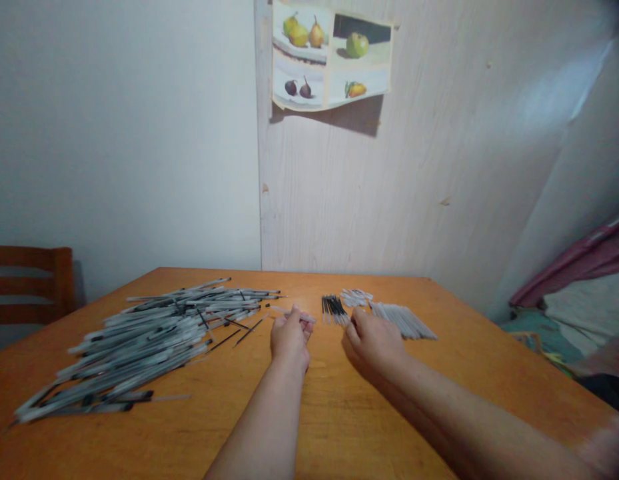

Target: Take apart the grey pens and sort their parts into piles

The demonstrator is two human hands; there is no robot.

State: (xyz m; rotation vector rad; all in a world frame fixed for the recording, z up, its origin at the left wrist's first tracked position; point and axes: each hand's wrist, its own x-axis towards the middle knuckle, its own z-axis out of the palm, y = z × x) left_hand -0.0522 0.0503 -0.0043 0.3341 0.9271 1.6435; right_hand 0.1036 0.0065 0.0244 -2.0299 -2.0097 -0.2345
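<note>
Bare forearms (pixel 269 413) are spanning the near part of a wooden table (pixel 329 433), the two hands being well apart from each other. The left hand (pixel 290 333) is curling around a clear tube (pixel 307 319), whose ends are showing on either side of the fingers. Just beside a short row of black-tipped refills (pixel 333 309), the right hand (pixel 374 339) is bunching its fingers (whether they are gripping anything, one cannot tell). Behind that hand, clear tubes (pixel 404 322) are lying side by side in a slanting row, while small clear pieces (pixel 356 297) are sitting farther back. To the left of both hands, a large heap of pens (pixel 154 340) is sprawling over the table, with loose dark refills (pixel 249 332) lying at its right edge. Beyond the table, a fruit poster (pixel 334 57) is hanging on the wall (pixel 329 200), and a chair (pixel 62 283) is standing at far left.
</note>
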